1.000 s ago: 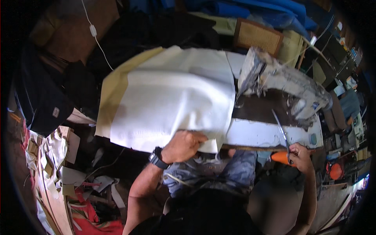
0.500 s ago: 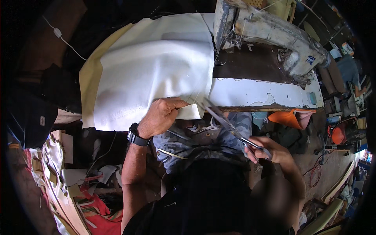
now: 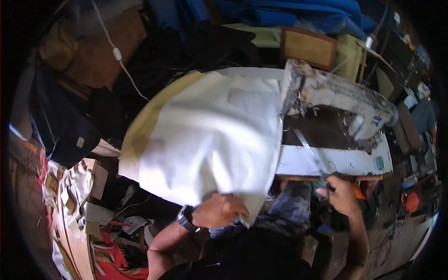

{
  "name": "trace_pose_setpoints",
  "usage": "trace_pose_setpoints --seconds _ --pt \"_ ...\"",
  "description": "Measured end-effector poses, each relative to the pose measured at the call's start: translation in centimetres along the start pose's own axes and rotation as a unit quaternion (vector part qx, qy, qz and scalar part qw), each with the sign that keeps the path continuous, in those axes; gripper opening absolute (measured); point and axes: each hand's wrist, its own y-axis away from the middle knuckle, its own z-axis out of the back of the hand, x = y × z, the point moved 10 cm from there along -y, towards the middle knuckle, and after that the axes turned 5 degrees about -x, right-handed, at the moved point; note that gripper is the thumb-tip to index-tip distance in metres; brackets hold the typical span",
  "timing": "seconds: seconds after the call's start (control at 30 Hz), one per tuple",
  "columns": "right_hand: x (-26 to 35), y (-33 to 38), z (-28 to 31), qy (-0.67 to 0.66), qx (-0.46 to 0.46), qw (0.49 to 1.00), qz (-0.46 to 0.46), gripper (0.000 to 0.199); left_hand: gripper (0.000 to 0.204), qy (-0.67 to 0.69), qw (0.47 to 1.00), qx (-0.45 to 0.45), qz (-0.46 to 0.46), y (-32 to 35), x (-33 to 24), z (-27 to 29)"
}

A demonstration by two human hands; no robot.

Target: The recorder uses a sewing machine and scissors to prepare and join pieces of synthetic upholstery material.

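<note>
A large white sheet (image 3: 210, 130) of flexible material, with a tan strip (image 3: 140, 130) along its left side, lies over the sewing machine table and hangs over its front edge. My left hand (image 3: 221, 210), with a dark watch on the wrist, is closed on the sheet's near right corner, close to my body. To the right, my right hand (image 3: 341, 195) holds long metal scissors (image 3: 309, 148). Their blades point up and away over the white front of the table, apart from the sheet. Blur hides whether the blades are parted.
A worn sewing machine (image 3: 340, 91) stands right of the sheet on the table's white edge (image 3: 345, 159). Behind are a framed tan panel (image 3: 308, 48) and blue rolls (image 3: 280, 11). Scraps and boards (image 3: 77, 196) pile up at lower left. A white cord (image 3: 116, 53) hangs at upper left.
The view has tilted up, so the table sits lower in the picture. My left hand has drawn the sheet's corner toward my body. The scissors have moved right, away from the sheet.
</note>
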Motion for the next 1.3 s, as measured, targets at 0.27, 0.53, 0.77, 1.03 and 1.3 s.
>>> trace_pose_setpoints --seconds 0.27,0.53,0.77,1.03,1.3 --pt "-9.5 -4.5 8.1 0.298 -0.117 0.945 -0.068 0.028 0.041 -0.029 0.975 -0.175 0.137 5.5 6.8 13.0" --pt "2.0 -4.3 1.1 0.05 -0.173 0.978 0.107 0.044 0.048 -0.498 0.658 -0.466 0.32 15.1 27.1 26.6" --pt "9.5 -6.0 -4.7 -0.091 -0.091 0.975 0.182 0.053 0.026 -0.108 0.868 -0.425 0.231 7.1 19.0 23.7" --pt "19.6 -13.0 -10.9 -0.031 -0.01 0.989 0.145 0.083 0.024 -0.132 0.972 -0.146 -0.126 -2.6 -3.9 1.3" --pt "7.3 2.1 -7.4 -0.248 0.142 0.95 0.129 0.011 0.041 -0.305 0.807 -0.442 0.244 9.5 20.3 22.5"
